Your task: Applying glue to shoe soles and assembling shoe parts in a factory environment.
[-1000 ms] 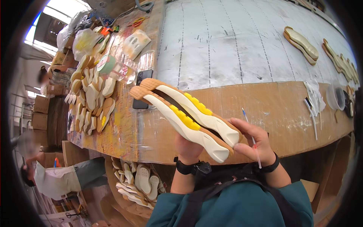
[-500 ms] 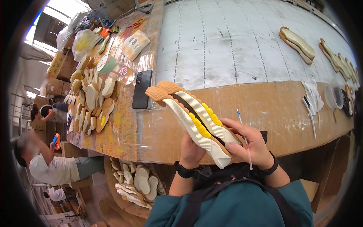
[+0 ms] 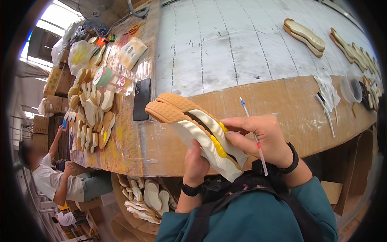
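Observation:
A pair of shoe soles (image 3: 205, 143), white ribbed sidewalls with tan bottoms and yellow inserts, is held together above the table's front edge. My left hand (image 3: 196, 165) is closed on the near sole's left side, thumb on its sidewall. My right hand (image 3: 262, 139) pinches the farther sole beside its yellow insert with thumb and forefinger. A slim pen (image 3: 258, 143) with a blue tip and a reddish lower barrel is tucked in the same hand, tip upward. Part of my left fingers is hidden under the soles.
Loose soles (image 3: 90, 109) pile up at the left, beside a phone (image 3: 142, 99), a bottle (image 3: 115, 82) and a packet (image 3: 132, 53). Other soles (image 3: 304, 37) stand far right, near a plastic cup (image 3: 350, 88) and brush (image 3: 325, 115). A full box (image 3: 121, 201) sits below; a person (image 3: 60, 179) is left.
The soles have turned so their tan bottoms show more at the far end. My right hand has slid from the near end up to the yellow insert, the pen moving with it.

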`<state>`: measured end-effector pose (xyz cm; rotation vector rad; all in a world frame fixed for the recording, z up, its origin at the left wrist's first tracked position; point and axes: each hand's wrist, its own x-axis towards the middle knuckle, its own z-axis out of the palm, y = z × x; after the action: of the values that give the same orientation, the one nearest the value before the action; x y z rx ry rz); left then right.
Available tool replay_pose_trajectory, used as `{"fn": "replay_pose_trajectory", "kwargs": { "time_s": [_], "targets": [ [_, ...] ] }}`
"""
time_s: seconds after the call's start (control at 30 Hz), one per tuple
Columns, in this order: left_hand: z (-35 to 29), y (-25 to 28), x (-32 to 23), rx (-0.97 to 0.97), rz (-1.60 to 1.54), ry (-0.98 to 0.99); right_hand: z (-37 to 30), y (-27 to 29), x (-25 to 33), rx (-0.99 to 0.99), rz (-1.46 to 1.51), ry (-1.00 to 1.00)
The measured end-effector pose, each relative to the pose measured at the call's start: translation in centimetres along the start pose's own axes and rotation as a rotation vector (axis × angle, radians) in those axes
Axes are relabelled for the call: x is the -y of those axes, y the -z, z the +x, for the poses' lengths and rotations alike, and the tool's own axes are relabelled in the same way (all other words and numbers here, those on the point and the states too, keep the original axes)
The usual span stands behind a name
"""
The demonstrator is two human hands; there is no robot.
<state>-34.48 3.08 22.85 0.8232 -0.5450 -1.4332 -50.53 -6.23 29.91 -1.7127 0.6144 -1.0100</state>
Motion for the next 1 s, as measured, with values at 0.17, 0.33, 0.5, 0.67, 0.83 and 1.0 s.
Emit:
{"fn": "replay_pose_trajectory", "kwargs": {
  "time_s": [0.17,0.33,0.5,0.67,0.83,1.0],
  "targets": [
    [-0.1,-0.7,-0.4,0.015,0.114,-0.074,-0.4,-0.2,-0.7,-0.061,-0.148,0.079],
    [0.1,-0.9,-0.2,-0.029,0.075,-0.068,-0.6,-0.5,-1.4,-0.104,-0.176,0.124],
    [0.4,-0.3,0.4,-0.069,-0.066,-0.013,-1.1,-0.4,-1.1,-0.059,-0.173,0.071],
    [0.5,-0.1,0.9,-0.055,-0.108,0.021,-1.6,-0.7,-1.0,-0.076,-0.081,0.017],
    [0.5,-0.4,0.8,-0.020,-0.120,0.025,-2.3,-0.5,-1.0,-0.040,-0.127,0.010],
    [0.6,-1.0,0.1,-0.020,-0.036,0.024,-3.1,-0.8,-0.3,0.045,-0.149,0.050]
  ]
}}
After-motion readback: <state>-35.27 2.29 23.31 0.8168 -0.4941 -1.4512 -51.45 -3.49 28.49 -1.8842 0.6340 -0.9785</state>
